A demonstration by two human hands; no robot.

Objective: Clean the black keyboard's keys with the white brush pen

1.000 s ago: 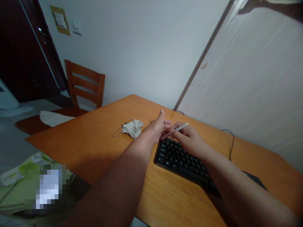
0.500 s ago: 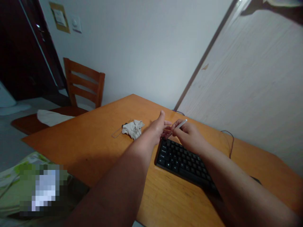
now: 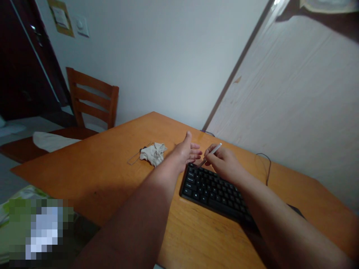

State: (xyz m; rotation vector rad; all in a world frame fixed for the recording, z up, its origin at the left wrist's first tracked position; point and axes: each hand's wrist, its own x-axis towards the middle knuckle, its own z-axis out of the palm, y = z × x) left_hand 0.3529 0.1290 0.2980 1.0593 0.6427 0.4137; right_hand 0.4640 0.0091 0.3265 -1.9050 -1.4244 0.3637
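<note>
A black keyboard (image 3: 213,192) lies on the wooden table, partly covered by my right forearm. My right hand (image 3: 221,158) is closed around a slim white pen-like tool (image 3: 215,148), held slanted over the keyboard's far edge. The tool's lower end points at the upper left keys; whether it touches them I cannot tell. My left hand (image 3: 189,152) is open beside the keyboard's far left corner, thumb up and fingers stretched toward the right hand. A crumpled pale cloth (image 3: 153,154) rests to the left of my left hand.
The wooden table (image 3: 112,149) meets the wall at the back. A thin cable (image 3: 267,164) runs behind the keyboard on the right. A dark flat object (image 3: 295,211) shows past my right forearm. Beyond the table's left edge stands a wooden chair (image 3: 94,97) with white fabric on its seat.
My left fingers, earlier close to the tool's lower end, now sit a little apart from my right hand. The tool stays in my right hand. The whole view has shifted slightly.
</note>
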